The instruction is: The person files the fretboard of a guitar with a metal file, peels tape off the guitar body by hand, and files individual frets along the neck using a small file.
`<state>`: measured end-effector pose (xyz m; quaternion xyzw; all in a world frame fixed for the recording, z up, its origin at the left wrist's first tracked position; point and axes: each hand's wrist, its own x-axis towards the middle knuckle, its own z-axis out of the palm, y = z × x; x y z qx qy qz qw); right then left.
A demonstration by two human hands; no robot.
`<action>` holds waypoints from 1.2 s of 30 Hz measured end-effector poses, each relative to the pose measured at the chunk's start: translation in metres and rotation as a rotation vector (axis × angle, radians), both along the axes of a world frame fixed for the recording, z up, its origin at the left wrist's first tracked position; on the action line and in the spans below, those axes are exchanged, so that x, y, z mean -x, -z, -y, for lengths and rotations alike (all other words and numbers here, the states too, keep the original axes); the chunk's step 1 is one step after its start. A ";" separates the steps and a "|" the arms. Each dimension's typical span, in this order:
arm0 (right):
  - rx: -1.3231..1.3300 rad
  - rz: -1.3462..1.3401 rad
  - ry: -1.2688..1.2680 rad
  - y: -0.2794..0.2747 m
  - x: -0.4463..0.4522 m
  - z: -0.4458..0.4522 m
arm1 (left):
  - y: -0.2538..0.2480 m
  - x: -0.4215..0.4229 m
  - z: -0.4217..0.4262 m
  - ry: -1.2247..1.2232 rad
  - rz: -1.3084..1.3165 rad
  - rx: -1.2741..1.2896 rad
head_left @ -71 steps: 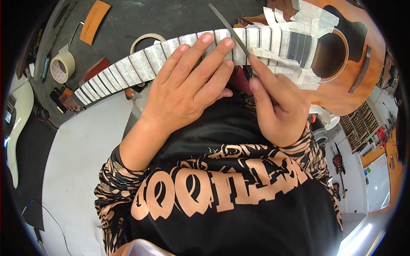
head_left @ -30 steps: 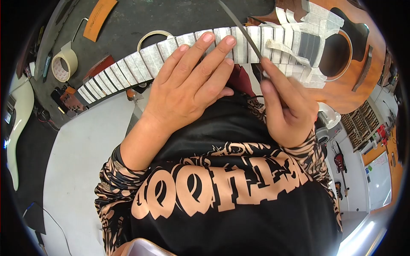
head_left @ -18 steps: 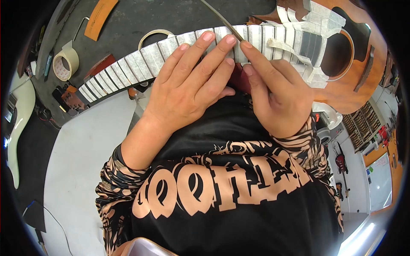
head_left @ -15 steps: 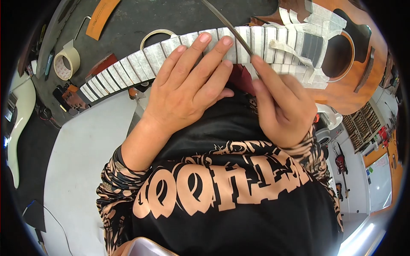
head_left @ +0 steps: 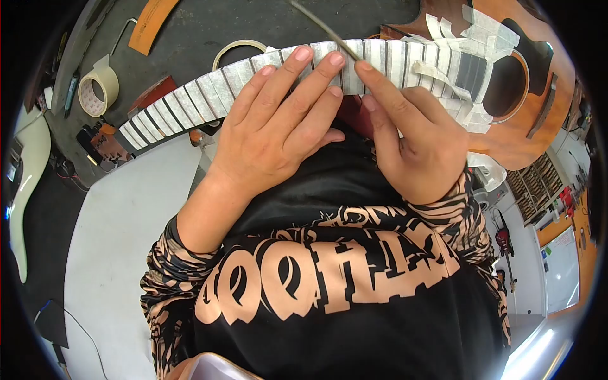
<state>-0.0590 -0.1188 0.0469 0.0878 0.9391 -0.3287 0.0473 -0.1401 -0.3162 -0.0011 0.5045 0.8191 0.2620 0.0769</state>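
Observation:
An acoustic guitar (head_left: 535, 136) lies across the bench, its body at the right and its headstock (head_left: 104, 149) at the left. Strips of masking tape (head_left: 209, 90) cover the fretboard between the frets and also the top around the soundhole. My left hand (head_left: 269, 130) rests on the taped neck with its fingers spread and holds nothing. Just right of it, my right hand (head_left: 415, 133) grips a thin file (head_left: 323, 28), index finger stretched along it. The file lies slantwise over the neck, its far end pointing up and left. Its handle end is hidden in my palm.
A masking tape roll (head_left: 98, 92) stands at the left beside a hex key (head_left: 123, 37) and a curved orange-brown piece (head_left: 152, 25). Another tape ring (head_left: 240, 50) lies behind the neck. A pale guitar-like body (head_left: 31, 177) is at far left; a tool rack (head_left: 538, 183) is at the right.
My right hand and the file have shifted slightly up and left across the neck. My left hand stays in nearly the same place, and the view has shifted a little.

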 end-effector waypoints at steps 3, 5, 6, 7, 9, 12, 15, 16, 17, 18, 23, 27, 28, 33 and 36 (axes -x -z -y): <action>0.087 -0.007 0.085 -0.005 -0.011 -0.002 | 0.000 0.001 -0.001 0.001 -0.002 0.004; 0.154 0.039 0.143 -0.016 -0.023 -0.004 | 0.000 0.001 0.000 0.003 -0.002 0.005; 0.329 0.143 0.248 -0.016 -0.035 -0.005 | 0.000 0.001 0.001 0.001 -0.001 0.008; 0.503 0.248 0.353 -0.018 -0.045 -0.006 | 0.001 0.001 0.000 0.002 -0.003 0.002; 0.590 0.316 0.406 -0.023 -0.051 -0.006 | 0.001 0.000 0.000 0.004 -0.003 -0.006; 0.575 0.237 0.333 -0.014 -0.040 -0.002 | 0.002 -0.001 0.000 0.001 -0.005 0.005; 0.462 0.192 0.253 0.001 -0.007 -0.002 | 0.002 -0.001 -0.001 -0.005 -0.015 0.000; 0.466 0.189 0.252 0.001 -0.002 -0.003 | 0.001 -0.001 0.000 -0.003 -0.008 0.010; 0.211 0.060 0.074 0.001 0.002 -0.004 | 0.000 -0.001 0.001 0.000 -0.001 0.021; -0.046 -0.066 -0.100 0.001 0.004 -0.003 | 0.000 -0.001 0.003 0.001 -0.001 0.024; 0.125 0.003 0.114 -0.019 -0.028 0.004 | 0.002 0.000 0.014 -0.033 -0.009 0.010; 0.310 0.113 0.243 -0.019 -0.049 0.010 | 0.004 0.002 0.021 -0.033 0.003 0.001; 0.317 0.117 0.241 -0.017 -0.046 0.012 | 0.004 0.003 0.022 -0.022 0.001 0.011; 0.283 0.070 0.105 -0.002 -0.005 0.017 | 0.003 0.005 0.020 -0.014 -0.006 0.018; 0.104 -0.028 0.006 0.004 0.006 0.012 | 0.003 0.004 0.021 -0.018 -0.008 0.010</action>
